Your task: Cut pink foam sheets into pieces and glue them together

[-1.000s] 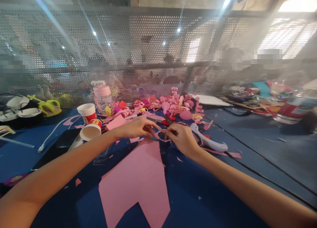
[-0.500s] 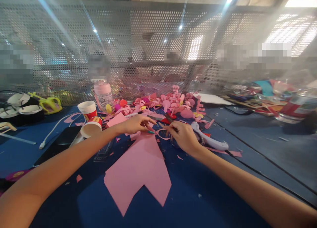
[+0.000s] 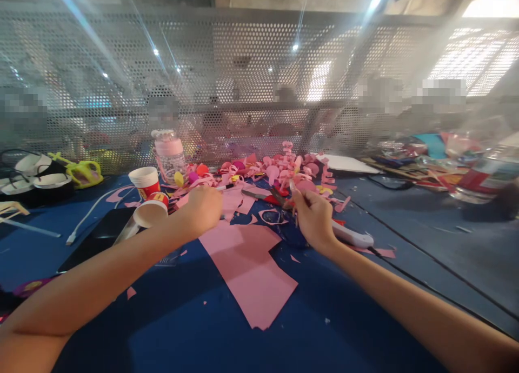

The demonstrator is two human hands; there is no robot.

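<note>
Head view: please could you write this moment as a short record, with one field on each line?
Left hand: near far-left edge of pink sheet; grip hidden
Right hand: in front of white tool; whether it holds anything is unclear
Pink sheet: on blue table
Cups: one upright, one tipped
Pink scraps: heaped beyond the hands
Bottle: upright, behind cups

Both arms (image 3: 121,262) extended forward, hands (image 3: 316,220) apart
</note>
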